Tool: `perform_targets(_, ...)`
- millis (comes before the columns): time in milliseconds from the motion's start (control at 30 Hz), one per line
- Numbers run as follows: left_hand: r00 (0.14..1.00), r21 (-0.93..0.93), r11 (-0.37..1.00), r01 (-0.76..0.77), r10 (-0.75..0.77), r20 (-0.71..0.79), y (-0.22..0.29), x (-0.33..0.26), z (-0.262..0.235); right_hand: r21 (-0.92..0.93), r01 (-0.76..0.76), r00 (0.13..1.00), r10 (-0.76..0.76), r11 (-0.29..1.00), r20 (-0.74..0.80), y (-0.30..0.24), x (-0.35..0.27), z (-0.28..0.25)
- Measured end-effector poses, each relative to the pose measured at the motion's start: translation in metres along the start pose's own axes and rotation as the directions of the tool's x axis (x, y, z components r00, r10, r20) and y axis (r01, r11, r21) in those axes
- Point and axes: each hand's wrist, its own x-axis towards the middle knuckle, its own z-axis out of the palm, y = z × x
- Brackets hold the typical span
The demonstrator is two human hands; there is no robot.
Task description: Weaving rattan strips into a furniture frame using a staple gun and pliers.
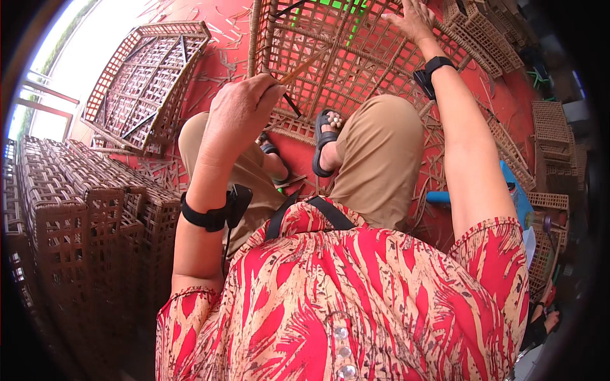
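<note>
In front of my knees a large brown openwork woven tray point(356, 70) stands tilted, its near edge by my feet. My left hand point(244, 108) is closed in a pinch on a thin flat brown strip point(300, 68), which points up and right over the lattice. A short black bar point(291, 105) shows just below that hand, partly hidden by it. My right hand point(412, 24) reaches to the tray's far right side with fingers spread; whether its fingertips press on the weave I cannot tell.
Another woven tray point(149, 86) leans at the far left. Stacked woven panels point(60, 209) rise close on my left, with more stacks point(480, 38) at the far right. Loose strips litter the red floor point(216, 38). A blue object point(438, 197) lies beside my right knee.
</note>
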Motion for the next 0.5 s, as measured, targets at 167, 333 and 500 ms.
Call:
perform_targets(167,0.999,-0.041,0.998,-0.042,0.041,-0.034,-0.015,0.003,0.023,0.019,-0.031,0.981,0.027,0.999,0.191,0.015,0.026,0.02)
perform_targets(333,1.0,-0.035,0.999,-0.008,0.007,-0.021,-0.017,-0.002,0.032,-0.037,-0.049,0.964,0.056,0.998,0.26,0.032,0.038,0.03)
perform_targets(500,0.998,-0.054,0.997,0.06,-0.06,0.003,-0.025,-0.012,0.035,-0.004,-0.055,0.964,0.054,0.998,0.259,0.026,0.037,0.036)
